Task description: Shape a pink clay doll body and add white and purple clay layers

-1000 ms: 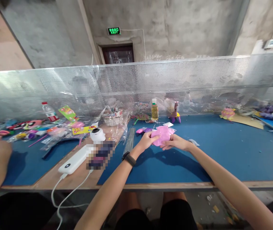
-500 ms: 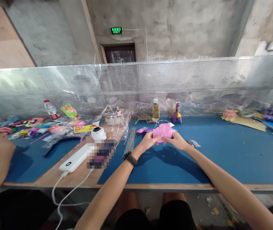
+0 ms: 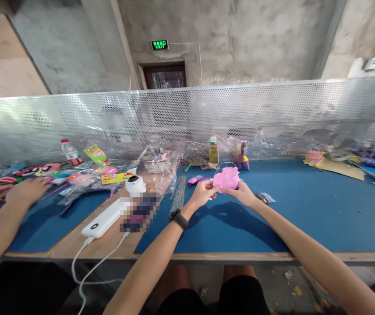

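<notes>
A flat pink clay piece (image 3: 226,178) with an uneven outline is held up above the blue mat (image 3: 240,232). My left hand (image 3: 203,193) pinches its lower left edge, a dark band on the wrist. My right hand (image 3: 244,194) grips the lower right edge, fingers closed. A thin wire loop (image 3: 225,164) rises behind the pink piece; whether it is joined to it I cannot tell. Beyond the hands lie purple and pink packets (image 3: 198,180). To the left is a bundle of thin wires (image 3: 178,194).
A bottle of yellow liquid (image 3: 213,152) and a purple and brown clay figure (image 3: 242,158) stand at the back. A small packet (image 3: 265,198) lies right of my hands. Leftward are a power bank (image 3: 105,218), a white camera (image 3: 135,185) and a co-worker's hands (image 3: 26,191).
The pink piece has tipped more upright and shifted slightly, showing more of the wire loop behind it. The co-worker's hand has moved to the right over the packets.
</notes>
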{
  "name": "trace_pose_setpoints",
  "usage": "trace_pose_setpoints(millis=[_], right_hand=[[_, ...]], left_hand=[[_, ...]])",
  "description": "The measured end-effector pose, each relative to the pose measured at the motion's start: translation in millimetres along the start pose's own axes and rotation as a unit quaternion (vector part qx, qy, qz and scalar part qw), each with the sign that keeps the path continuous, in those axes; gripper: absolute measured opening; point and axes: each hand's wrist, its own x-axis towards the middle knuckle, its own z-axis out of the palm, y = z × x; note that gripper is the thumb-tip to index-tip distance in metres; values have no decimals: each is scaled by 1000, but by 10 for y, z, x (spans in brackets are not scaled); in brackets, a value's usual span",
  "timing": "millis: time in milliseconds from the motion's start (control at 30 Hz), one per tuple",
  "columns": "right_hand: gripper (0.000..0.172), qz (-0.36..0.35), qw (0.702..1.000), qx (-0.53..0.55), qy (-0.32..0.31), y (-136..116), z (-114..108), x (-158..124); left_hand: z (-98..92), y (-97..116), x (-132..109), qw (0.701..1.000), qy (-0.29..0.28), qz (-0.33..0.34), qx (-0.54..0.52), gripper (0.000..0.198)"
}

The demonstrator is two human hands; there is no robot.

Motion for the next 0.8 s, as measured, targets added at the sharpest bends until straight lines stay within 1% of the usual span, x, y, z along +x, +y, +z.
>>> trace_pose_setpoints(millis=[100,167,300,400,533,600,700,800], right_hand=[[42,-10,1000,-7,1,20,-7,13],[41,-7,1000,-6,11,38,-23,25],[45,33,997,67,23,78,-50,45],[50,50,994,98,12,63,-32,35],[57,-21,997,75,-15,-1,35,-5],[61,-51,997,62,-20,-18,59,-24],[61,-66,998,8,1,-15,59,-41],[57,-76,996,-38,23,-6,32,-40]], left_hand=[[12,1,-2,1000,4,-12,1,42],[29,26,-16,1000,-7,-23,-5,44],[58,88,-55,999,-40,-15,-9,51],[56,100,-65,999,-37,-1,5,48],[35,61,-45,1000,-8,5,26,45],[30,36,-34,999,2,12,40,46],[35,9,-30,998,4,23,61,47],[51,2,-33,998,-2,10,59,49]])
